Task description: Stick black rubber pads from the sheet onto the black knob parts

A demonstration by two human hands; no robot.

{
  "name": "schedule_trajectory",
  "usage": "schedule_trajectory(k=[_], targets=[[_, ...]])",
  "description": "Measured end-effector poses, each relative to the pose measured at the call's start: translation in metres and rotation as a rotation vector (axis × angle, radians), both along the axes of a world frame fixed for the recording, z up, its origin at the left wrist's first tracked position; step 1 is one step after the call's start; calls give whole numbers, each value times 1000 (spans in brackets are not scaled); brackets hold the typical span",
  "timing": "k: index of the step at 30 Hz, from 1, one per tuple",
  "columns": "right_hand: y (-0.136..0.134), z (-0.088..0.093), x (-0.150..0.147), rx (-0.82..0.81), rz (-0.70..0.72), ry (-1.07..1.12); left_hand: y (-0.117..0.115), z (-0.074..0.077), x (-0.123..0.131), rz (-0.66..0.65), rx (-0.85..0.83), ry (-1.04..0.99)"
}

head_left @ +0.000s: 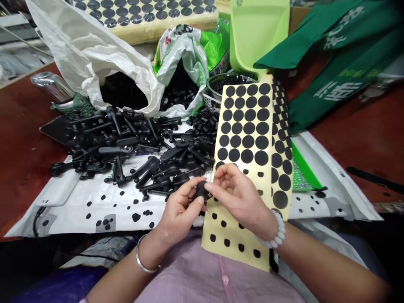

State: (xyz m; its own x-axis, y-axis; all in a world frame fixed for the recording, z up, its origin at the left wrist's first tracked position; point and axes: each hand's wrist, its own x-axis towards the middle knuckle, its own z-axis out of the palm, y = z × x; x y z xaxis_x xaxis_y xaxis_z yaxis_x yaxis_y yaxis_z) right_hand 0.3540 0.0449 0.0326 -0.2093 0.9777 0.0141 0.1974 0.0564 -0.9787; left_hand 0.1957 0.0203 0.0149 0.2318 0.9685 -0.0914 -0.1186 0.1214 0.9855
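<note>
As seen from the head view, the left hand and the right hand meet above the lap, both on a small black plastic part. Left grip: narrow, thumb and fingers closed around the part. Right grip: narrow, thumb and fingertips pressed to its end, with the exact contact partly hidden. The part is held just in front of a yellow-backed sheet of black adhesive dots, which rises from the lap toward the far side of the work area. Its upper area carries rows of round dots; its lower area has small, irregular black pieces.

Containers: a white plastic bag lies open, its dark contents not clearly resolved. Beside it, a green-and-white printed bag holds black parts at its mouth. A round metal bowl, behind the sheet, holds small black pieces and sits by a white slotted basket.

Surroundings: a heap of black plastic parts lies on a white plastic sheet, among loose black dots. That sheet rests on the red-brown counter. Green cloth bags lie at right.
</note>
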Motion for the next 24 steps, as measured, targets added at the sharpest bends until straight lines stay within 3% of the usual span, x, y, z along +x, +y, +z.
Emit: schedule_trajectory(k=[4, 7, 9, 11, 13, 15, 18, 21, 24], targets=[[-3, 9, -6, -180, 198, 270, 1, -3, -2, 47, -60, -8], [-8, 15, -4, -144, 286, 218, 3, -1, -9, 61, -108, 3], [-7, 15, 4, -23, 285, 46, 6, 5, -18, 95, -37, 58], [0, 13, 16, 211, 204, -223, 12, 12, -30, 244, 150, 203], [10, 8, 29, 483, 69, -516, 21, 17, -43, 446, 421, 474], [21, 2, 40, 674, -46, -771, 32, 18, -53, 534, 659, 816], [32, -4, 49, 776, -108, -1051, 45, 12, -62, 431, 797, 1169], [35, -6, 51, 785, -107, -1229, 51, 4, -62, 349, 796, 1275], [34, -9, 49, 776, -91, -1348, 50, 1, -52, 372, 822, 1318]])
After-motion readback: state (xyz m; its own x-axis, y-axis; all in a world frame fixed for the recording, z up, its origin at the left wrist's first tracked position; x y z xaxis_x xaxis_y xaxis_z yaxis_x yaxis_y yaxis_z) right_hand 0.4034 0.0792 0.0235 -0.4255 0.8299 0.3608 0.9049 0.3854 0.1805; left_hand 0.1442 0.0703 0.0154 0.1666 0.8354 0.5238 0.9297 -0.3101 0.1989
